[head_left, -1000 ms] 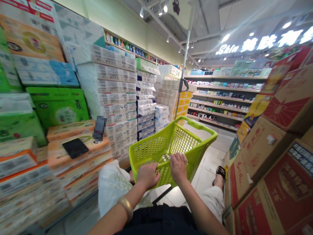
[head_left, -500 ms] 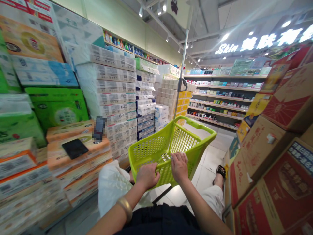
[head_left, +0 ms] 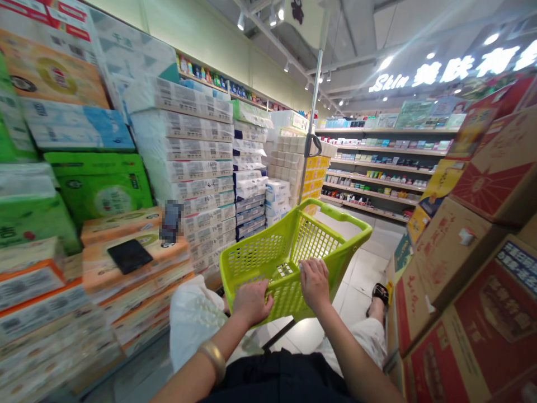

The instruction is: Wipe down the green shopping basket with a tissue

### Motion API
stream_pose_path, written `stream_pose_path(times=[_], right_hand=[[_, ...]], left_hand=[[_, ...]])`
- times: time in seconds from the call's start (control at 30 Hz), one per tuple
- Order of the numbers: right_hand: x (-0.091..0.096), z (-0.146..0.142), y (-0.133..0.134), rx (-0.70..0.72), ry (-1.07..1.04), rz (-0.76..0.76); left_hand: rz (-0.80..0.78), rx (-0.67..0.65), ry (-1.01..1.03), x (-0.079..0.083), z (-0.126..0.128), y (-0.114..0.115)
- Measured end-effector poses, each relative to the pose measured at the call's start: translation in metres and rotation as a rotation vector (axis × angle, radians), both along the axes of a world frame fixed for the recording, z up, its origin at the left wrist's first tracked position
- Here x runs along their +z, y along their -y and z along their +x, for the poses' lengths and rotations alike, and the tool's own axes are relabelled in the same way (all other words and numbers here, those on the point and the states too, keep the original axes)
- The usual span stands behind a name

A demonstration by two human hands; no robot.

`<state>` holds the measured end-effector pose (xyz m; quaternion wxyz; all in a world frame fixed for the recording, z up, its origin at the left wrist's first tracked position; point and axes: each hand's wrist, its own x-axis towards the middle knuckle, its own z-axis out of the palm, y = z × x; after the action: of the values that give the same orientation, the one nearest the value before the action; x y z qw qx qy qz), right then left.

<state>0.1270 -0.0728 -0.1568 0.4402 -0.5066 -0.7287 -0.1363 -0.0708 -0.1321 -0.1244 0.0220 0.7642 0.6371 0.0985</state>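
In front of my knees stands a lime-green plastic shopping basket [head_left: 262,249] with lattice walls, and nothing shows in the part of it I can see. My left hand [head_left: 253,302] is closed over its near rim, thumb toward the middle. Farther right on the same rim, my right hand [head_left: 314,284] is closed with its fingers hooked over the edge. A dark bar runs down under the basket between my legs. The basket's raised handle [head_left: 356,220] is on the far right side, untouched.
Stacked tissue packs [head_left: 197,157] rise on the left, with a flat black object [head_left: 130,256] lying on an orange pack. Cardboard cartons [head_left: 474,246] crowd the right. A metal pole [head_left: 315,95] stands behind the basket, and stocked shelves [head_left: 386,151] line the back.
My right hand has slid a little to the right along the basket's rim. My left hand and the basket are almost where they were.
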Motion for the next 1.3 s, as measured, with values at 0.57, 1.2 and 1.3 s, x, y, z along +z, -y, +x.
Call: stream_pose_path(times=[0.57, 1.2, 1.3], right_hand=[[-0.007, -0.023, 0.014, 0.079, -0.002, -0.022], [-0.013, -0.050, 0.032, 0.215, 0.030, -0.044], [-0.013, -0.053, 0.035, 0.291, 0.111, -0.043]], left_hand=[[0.023, -0.013, -0.003, -0.001, 0.004, -0.001], [0.003, -0.004, 0.027, 0.000, 0.006, 0.001], [-0.001, -0.001, 0.031, 0.001, 0.004, 0.002]])
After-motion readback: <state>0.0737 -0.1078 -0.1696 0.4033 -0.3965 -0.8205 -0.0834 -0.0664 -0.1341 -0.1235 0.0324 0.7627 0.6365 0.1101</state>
